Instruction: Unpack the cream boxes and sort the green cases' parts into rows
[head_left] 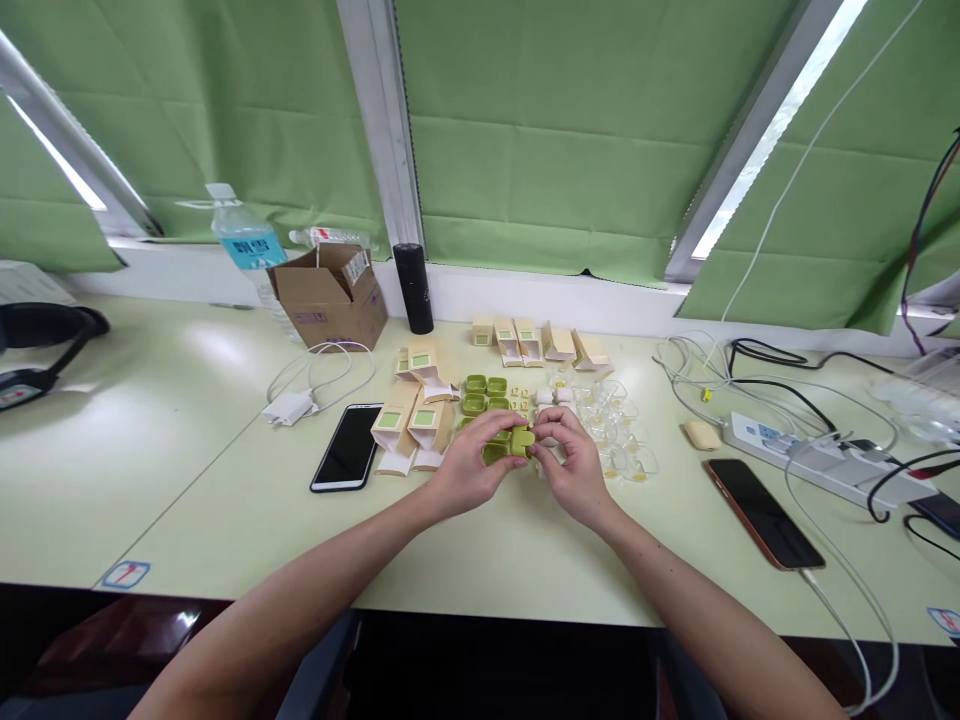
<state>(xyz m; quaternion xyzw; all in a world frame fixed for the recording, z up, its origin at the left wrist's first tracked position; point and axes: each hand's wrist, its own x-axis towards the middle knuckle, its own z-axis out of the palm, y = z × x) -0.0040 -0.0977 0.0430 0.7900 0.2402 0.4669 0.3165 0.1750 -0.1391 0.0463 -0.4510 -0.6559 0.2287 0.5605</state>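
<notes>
A small olive-green case (520,441) with rounded corners is held up at the middle of the table. My left hand (475,462) pinches it from the left. My right hand (576,470) has its fingertips closed at its right edge. Behind and under my hands, several more green cases (475,384) stand in rows with their hollow sides up. Beside them lie tiny yellowish pieces (519,393) and small whitish blocks (562,394). Clear plastic pieces (613,425) with yellow spots spread out to the right of my right hand. My hands partly hide these groups.
Open cream paper boxes (430,424) with green windows stand left of my hands, more (558,342) at the back. A phone (346,448) lies left; another phone (765,512), a power strip (817,462) and cables are right. A cardboard box (324,305) and black cylinder (413,290) stand behind.
</notes>
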